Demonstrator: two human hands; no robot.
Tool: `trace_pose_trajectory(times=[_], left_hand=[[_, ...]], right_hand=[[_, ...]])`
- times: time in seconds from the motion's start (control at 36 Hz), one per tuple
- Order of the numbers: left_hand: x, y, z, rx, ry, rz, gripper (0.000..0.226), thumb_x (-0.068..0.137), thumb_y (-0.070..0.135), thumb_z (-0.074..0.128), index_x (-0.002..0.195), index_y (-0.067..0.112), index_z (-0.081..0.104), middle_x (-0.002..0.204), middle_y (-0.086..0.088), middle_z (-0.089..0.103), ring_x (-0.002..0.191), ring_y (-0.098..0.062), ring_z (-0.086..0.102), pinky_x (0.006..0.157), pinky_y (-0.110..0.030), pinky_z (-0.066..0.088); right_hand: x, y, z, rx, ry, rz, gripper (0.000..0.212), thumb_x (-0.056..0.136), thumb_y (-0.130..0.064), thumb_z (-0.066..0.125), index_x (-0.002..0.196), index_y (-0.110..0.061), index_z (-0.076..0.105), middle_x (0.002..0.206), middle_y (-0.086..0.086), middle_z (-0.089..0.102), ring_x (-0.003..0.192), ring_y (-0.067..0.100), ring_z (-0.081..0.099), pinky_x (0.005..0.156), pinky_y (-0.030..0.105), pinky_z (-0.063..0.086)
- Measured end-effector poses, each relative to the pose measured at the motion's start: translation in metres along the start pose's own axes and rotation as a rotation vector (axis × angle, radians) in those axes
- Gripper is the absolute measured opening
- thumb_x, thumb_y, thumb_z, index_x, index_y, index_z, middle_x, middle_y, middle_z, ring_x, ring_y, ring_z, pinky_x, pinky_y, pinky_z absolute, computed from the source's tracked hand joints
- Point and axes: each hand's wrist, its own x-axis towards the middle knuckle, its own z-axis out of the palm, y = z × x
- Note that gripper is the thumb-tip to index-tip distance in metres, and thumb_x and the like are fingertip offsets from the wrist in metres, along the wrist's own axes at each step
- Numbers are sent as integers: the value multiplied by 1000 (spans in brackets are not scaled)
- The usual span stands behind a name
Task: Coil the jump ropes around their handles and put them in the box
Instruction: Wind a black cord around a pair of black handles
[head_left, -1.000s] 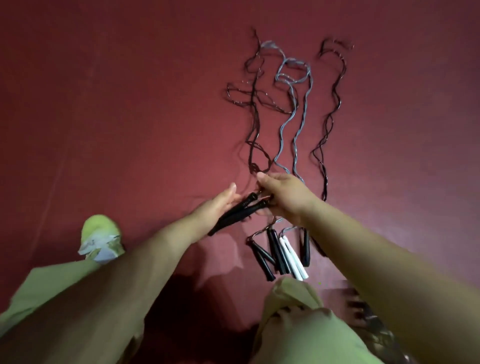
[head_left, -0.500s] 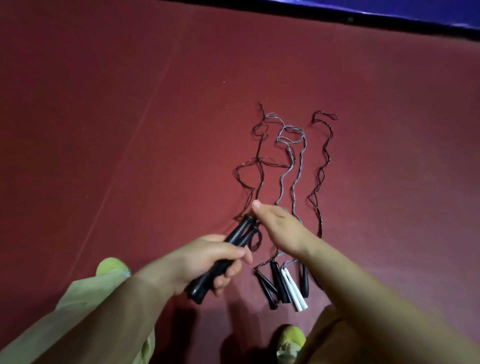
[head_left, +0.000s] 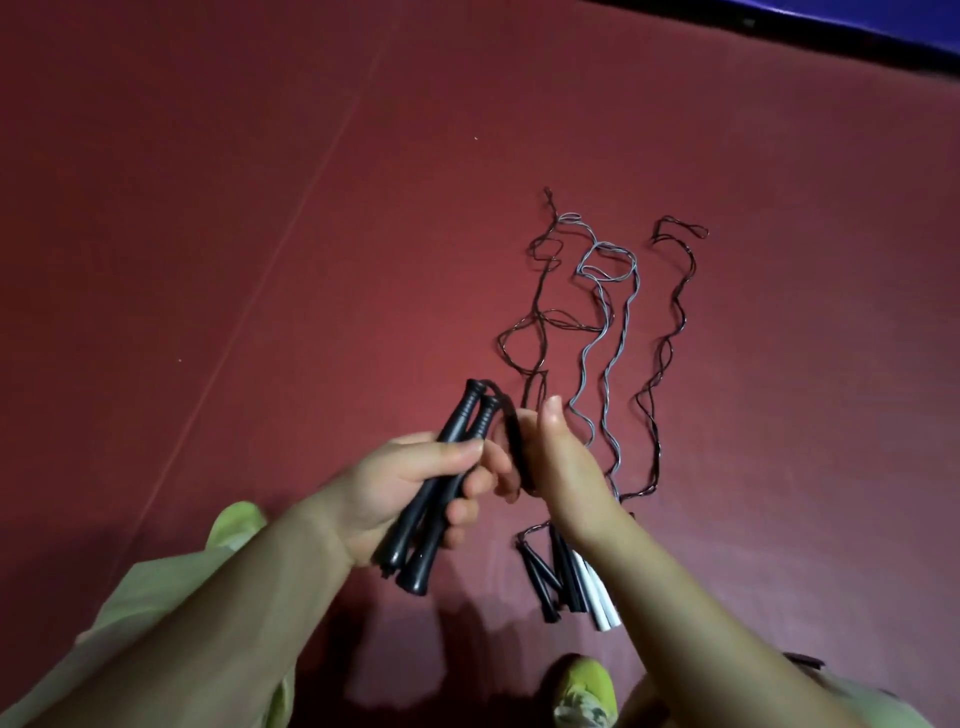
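Since the earlier frame: right hand (head_left: 563, 467) drawn back beside the pair of black handles (head_left: 441, 483), cord looped at its fingers. Left hand (head_left: 410, 488) wraps those handles. First coil barely begun. Remaining ropes (head_left: 618, 332) lie uncoiled on the red floor (head_left: 260, 208). Box: not visible.

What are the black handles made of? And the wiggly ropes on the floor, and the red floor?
The black handles in the left hand look like hard plastic: smooth, slightly shiny, with moulded ridges. The ropes look like thin plastic-coated cord, since they glint and hold their kinks. The red floor looks like dull rubber or vinyl matting, though I can't be sure.
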Motion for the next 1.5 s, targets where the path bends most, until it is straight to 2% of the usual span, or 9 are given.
trace_pose_trajectory(times=[0.19,0.36,0.47,0.58,0.78,0.92,1.11,1.28,1.5], left_hand=[[23,5,-16,-153,20,114,44,75,18,67,117,6,61,59,4,48,41,-5,43,39,-20,41],[31,3,-24,132,273,102,26,87,10,56,111,10,62,61,2,48,44,-8,40,39,-20,35],[33,-3,-28,454,311,20,19,92,1,53,102,14,63,58,1,52,43,-9,43,38,-20,35],[31,-8,-31,728,166,-139,9,90,2,57,85,10,56,57,4,56,44,-7,46,39,-20,35],[21,-10,-24,832,-69,-237,36,68,22,63,101,7,62,57,7,55,45,-6,46,41,-19,34],[20,-15,-19,785,-237,-295,31,72,19,63,103,23,66,57,9,54,45,-4,45,42,-17,35],[17,-18,-12,756,-486,-343,23,83,7,64,101,22,67,63,6,55,45,0,48,44,-12,37],[14,-10,-38,143,-580,-157,31,79,30,75,106,16,69,68,6,57,47,0,47,43,-15,34],[14,-4,-43,70,-414,-40,57,72,41,81,104,11,45,68,4,56,45,-1,44,40,-13,37]], right_hand=[[2,10,-9,-232,-170,7,100,72,-93,10,96,-12,64,71,5,59,66,10,50,72,31,41],[-6,-16,-23,-532,-256,44,71,77,-71,26,88,-11,62,64,0,53,63,13,48,69,37,43],[-5,-25,-27,-741,-319,46,23,91,-41,58,90,-18,63,69,-5,57,68,16,51,64,26,41],[-4,-29,-30,-564,-303,56,12,89,-15,66,100,-19,67,86,-6,71,79,12,65,76,29,51],[0,-25,-37,-243,-336,53,28,80,-3,75,84,-24,58,66,1,56,55,7,50,56,20,39],[3,-18,-40,-93,-396,90,16,68,-22,79,71,-27,64,65,11,51,61,22,44,59,35,34],[2,-2,-35,97,-670,254,12,63,-35,75,62,-29,65,55,-8,49,50,9,39,50,29,25],[9,1,-36,499,-470,160,46,72,-56,75,99,-19,74,67,17,46,49,13,39,49,31,20],[9,-5,-31,238,-277,-17,44,72,-55,75,108,-30,74,68,10,41,50,7,31,47,28,17]])
